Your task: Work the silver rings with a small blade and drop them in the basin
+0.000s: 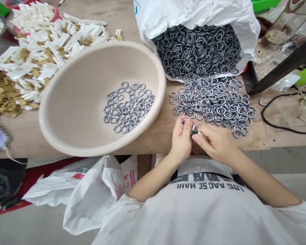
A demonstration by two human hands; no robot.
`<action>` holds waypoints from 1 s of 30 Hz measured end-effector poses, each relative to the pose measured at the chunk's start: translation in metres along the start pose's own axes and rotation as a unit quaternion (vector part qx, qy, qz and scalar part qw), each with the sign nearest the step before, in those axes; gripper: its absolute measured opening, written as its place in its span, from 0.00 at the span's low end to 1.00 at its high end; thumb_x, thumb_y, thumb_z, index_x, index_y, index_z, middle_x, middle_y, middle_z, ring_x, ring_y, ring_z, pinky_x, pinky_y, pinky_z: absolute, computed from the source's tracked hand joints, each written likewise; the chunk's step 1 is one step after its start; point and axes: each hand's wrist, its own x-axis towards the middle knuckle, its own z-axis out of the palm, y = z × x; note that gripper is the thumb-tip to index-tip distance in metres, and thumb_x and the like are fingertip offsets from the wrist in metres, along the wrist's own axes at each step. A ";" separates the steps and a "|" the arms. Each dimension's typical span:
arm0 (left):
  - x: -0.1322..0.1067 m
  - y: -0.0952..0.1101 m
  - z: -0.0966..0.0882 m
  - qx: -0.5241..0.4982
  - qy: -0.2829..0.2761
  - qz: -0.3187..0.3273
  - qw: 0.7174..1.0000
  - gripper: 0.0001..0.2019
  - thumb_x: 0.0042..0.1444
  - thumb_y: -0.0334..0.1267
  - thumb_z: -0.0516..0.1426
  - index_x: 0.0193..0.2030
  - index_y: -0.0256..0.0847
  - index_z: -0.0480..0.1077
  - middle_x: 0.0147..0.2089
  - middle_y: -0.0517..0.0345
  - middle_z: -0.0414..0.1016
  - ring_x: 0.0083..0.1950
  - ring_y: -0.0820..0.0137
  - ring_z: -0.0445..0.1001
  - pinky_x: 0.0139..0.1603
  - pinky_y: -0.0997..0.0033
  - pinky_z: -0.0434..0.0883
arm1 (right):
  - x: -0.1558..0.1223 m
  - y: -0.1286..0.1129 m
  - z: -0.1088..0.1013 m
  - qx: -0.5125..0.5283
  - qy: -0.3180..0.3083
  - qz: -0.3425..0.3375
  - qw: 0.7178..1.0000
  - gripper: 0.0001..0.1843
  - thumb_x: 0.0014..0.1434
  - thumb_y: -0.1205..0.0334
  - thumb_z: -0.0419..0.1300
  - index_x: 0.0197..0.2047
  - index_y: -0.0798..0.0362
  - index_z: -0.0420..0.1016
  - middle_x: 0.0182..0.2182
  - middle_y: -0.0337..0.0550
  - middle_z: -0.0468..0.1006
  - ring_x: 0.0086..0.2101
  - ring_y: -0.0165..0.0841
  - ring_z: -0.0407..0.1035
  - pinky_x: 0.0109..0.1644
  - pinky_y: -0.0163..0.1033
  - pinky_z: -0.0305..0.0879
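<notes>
My left fingers (pixel 185 121) are pinching one grey metal ring (pixel 189 123) while my right fingers (pixel 202 134) are gripping a small dark piece (pixel 194 133) against it, just above the wooden table (pixel 153 143). My white T-shirt (pixel 209 207) is showing the printed words "LOG AAG SE NAHI". Dozens of loose rings (pixel 214 105) are spreading beside my hands, dozens more are lying in one beige plastic basin (pixel 49 131), and hundreds are heaping inside one white plastic sack (pixel 193 12).
</notes>
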 end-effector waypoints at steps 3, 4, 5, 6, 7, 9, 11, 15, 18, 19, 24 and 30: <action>-0.003 0.002 0.002 -0.036 -0.018 -0.046 0.998 0.21 0.58 0.56 0.65 0.37 0.44 0.61 0.26 0.69 0.61 0.21 0.80 0.51 0.20 0.78 0.57 | 0.004 0.013 0.000 0.028 0.064 0.105 0.992 0.21 0.72 0.47 0.53 0.29 0.49 0.66 0.21 0.35 0.66 0.23 0.30 0.60 0.30 0.39 0.50; -0.003 0.003 0.002 -0.046 -0.024 -0.051 0.997 0.21 0.58 0.55 0.65 0.37 0.44 0.61 0.25 0.70 0.60 0.20 0.80 0.50 0.19 0.79 0.57 | 0.005 0.016 0.000 0.043 0.091 0.124 0.987 0.21 0.72 0.47 0.53 0.30 0.48 0.67 0.21 0.34 0.66 0.24 0.30 0.60 0.30 0.39 0.51; -0.003 0.003 0.002 -0.052 -0.025 -0.050 0.997 0.20 0.58 0.54 0.65 0.37 0.44 0.61 0.25 0.70 0.59 0.20 0.80 0.50 0.19 0.79 0.57 | 0.006 0.017 0.001 0.061 0.106 0.122 0.985 0.18 0.72 0.48 0.54 0.33 0.48 0.69 0.23 0.35 0.68 0.25 0.31 0.63 0.32 0.39 0.54; -0.003 0.003 0.002 -0.054 -0.023 -0.046 0.997 0.20 0.59 0.53 0.65 0.37 0.43 0.62 0.25 0.70 0.59 0.20 0.81 0.51 0.19 0.79 0.58 | 0.006 0.015 0.003 0.082 0.110 0.106 0.985 0.15 0.71 0.48 0.55 0.38 0.48 0.72 0.28 0.37 0.73 0.29 0.31 0.66 0.34 0.39 0.58; -0.002 0.003 0.002 -0.056 -0.018 -0.042 0.997 0.19 0.59 0.53 0.65 0.36 0.43 0.63 0.25 0.69 0.60 0.20 0.81 0.52 0.20 0.80 0.58 | 0.006 0.013 0.006 0.101 0.108 0.081 0.986 0.12 0.70 0.49 0.58 0.43 0.47 0.74 0.33 0.38 0.77 0.33 0.32 0.69 0.37 0.39 0.61; 0.001 0.003 0.001 -0.064 -0.001 -0.041 0.997 0.18 0.59 0.52 0.65 0.36 0.41 0.65 0.27 0.67 0.62 0.23 0.81 0.57 0.22 0.81 0.60 | 0.006 0.006 0.013 0.132 0.109 0.042 0.984 0.15 0.65 0.48 0.64 0.50 0.46 0.74 0.42 0.41 0.80 0.39 0.35 0.73 0.43 0.40 0.65; 0.004 0.004 0.000 -0.081 0.016 -0.053 0.995 0.19 0.57 0.53 0.67 0.35 0.40 0.68 0.30 0.65 0.66 0.27 0.81 0.63 0.26 0.81 0.65 | 0.006 0.001 0.019 0.144 0.119 0.041 0.981 0.18 0.61 0.48 0.69 0.49 0.46 0.74 0.43 0.41 0.80 0.41 0.36 0.73 0.44 0.41 0.66; 0.006 0.005 -0.005 -0.074 0.020 -0.103 0.992 0.25 0.53 0.60 0.67 0.32 0.38 0.69 0.28 0.65 0.66 0.25 0.80 0.62 0.25 0.80 0.65 | 0.009 0.001 0.021 0.180 0.134 0.078 0.971 0.18 0.58 0.48 0.71 0.47 0.47 0.76 0.41 0.40 0.80 0.40 0.36 0.73 0.44 0.42 0.67; 0.006 0.002 -0.009 -0.028 0.006 -0.111 0.993 0.28 0.53 0.65 0.63 0.29 0.39 0.67 0.22 0.67 0.58 0.20 0.80 0.54 0.19 0.79 0.59 | 0.014 0.002 0.014 0.195 0.117 0.076 0.971 0.16 0.62 0.50 0.68 0.51 0.47 0.79 0.39 0.41 0.79 0.40 0.36 0.72 0.45 0.44 0.67; 0.006 0.001 -0.011 -0.009 0.000 -0.101 0.995 0.28 0.54 0.65 0.62 0.28 0.39 0.67 0.22 0.67 0.58 0.20 0.79 0.55 0.19 0.79 0.58 | 0.015 0.001 0.012 0.198 0.103 0.070 0.972 0.15 0.63 0.51 0.67 0.50 0.47 0.80 0.38 0.41 0.78 0.39 0.36 0.72 0.44 0.43 0.67; 0.005 0.002 -0.018 0.100 -0.047 -0.039 0.993 0.28 0.57 0.65 0.59 0.26 0.38 0.69 0.24 0.61 0.65 0.23 0.76 0.61 0.21 0.76 0.62 | 0.017 -0.002 0.011 0.210 0.094 0.070 0.971 0.06 0.64 0.57 0.65 0.42 0.50 0.80 0.35 0.41 0.75 0.38 0.35 0.71 0.41 0.42 0.65; 0.008 0.015 -0.029 0.225 -0.106 -0.019 0.968 0.23 0.61 0.58 0.60 0.32 0.38 0.78 0.26 0.59 0.69 0.28 0.74 0.64 0.28 0.76 0.65 | 0.018 0.005 0.003 0.187 0.098 0.089 0.973 0.11 0.69 0.54 0.59 0.37 0.50 0.75 0.30 0.39 0.73 0.33 0.33 0.68 0.38 0.41 0.61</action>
